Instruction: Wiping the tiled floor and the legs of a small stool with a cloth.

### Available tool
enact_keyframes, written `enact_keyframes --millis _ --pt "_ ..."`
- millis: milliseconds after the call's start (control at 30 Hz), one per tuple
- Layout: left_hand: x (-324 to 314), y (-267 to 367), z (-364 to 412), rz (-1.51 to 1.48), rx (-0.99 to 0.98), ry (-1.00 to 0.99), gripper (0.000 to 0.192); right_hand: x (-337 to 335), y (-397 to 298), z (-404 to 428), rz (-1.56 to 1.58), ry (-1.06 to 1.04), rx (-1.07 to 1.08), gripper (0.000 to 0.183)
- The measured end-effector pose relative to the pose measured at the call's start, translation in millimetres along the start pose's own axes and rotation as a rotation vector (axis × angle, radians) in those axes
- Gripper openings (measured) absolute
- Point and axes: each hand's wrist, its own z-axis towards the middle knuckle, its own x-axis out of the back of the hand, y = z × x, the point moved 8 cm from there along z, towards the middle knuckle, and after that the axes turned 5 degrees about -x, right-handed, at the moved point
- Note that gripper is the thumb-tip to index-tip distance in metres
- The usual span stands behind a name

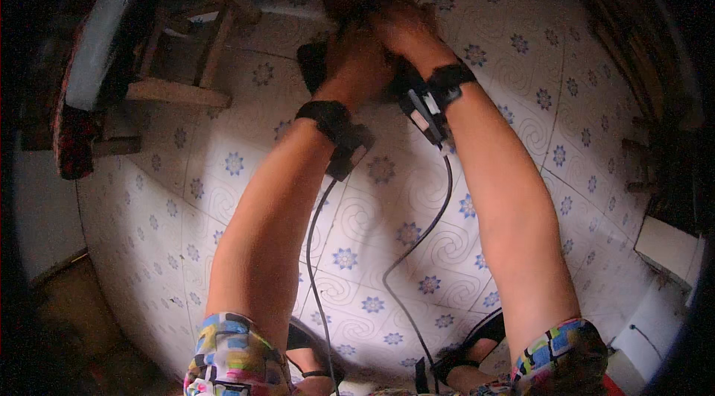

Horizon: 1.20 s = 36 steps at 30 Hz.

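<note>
Both of my arms reach forward over the floor, and my hands come together near the top of the picture. My left hand (pixel 360 63) lies lower and to the left, blurred and in shadow. Just above it and to the right, my right hand (pixel 406 24) is bent inward, close to or touching it. Dim light hides the fingers and whatever may lie between them. A dark object (pixel 311 63) shows beside my left hand; its kind cannot be made out. Black straps (pixel 325 116) with small devices (pixel 425 111) circle both wrists, each trailing a thin cable.
The white tiled floor (pixel 357 217) has blue flower patterns. At the left is a wooden stool or frame (pixel 179 91), with a grey-and-black padded-looking thing (pixel 106 55) close by. A pale box-like block (pixel 667 245) stands at the right. Two loose cables (pixel 391 278) run down towards my sandalled feet (pixel 463 368).
</note>
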Motion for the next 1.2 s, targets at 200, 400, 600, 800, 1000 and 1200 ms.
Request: enact_keyframes --millis 200,400,600,800,1000,1200 --pt "0.3 2.8 -8.7 -0.302 0.082 0.075 0.040 -38.5 3.3 10.8 -0.032 -0.326 -0.082 0.031" --pt "-19.3 -14.7 -78.3 -0.032 -0.027 0.044 0.054 -13.7 -52.8 -47.3 0.218 -0.374 0.098 0.032" --pt "-4.5 11.4 -76.8 0.063 -0.036 0.086 0.062 9.2 -27.7 -57.8 0.117 -0.149 0.040 0.041" --pt "-24.8 -2.6 -12.1 -0.173 0.054 0.093 0.071 3.0 4.3 -1.0 -0.028 0.028 -0.062 0.039" --pt "-34.0 -14.5 -6.6 -0.024 0.057 0.143 0.078 -55.0 21.3 76.0 0.261 -0.337 0.025 0.038" --pt "-41.6 -24.4 -3.7 -0.286 0.265 0.064 0.097 -87.8 16.1 100.1 0.339 -0.394 0.024 0.037"
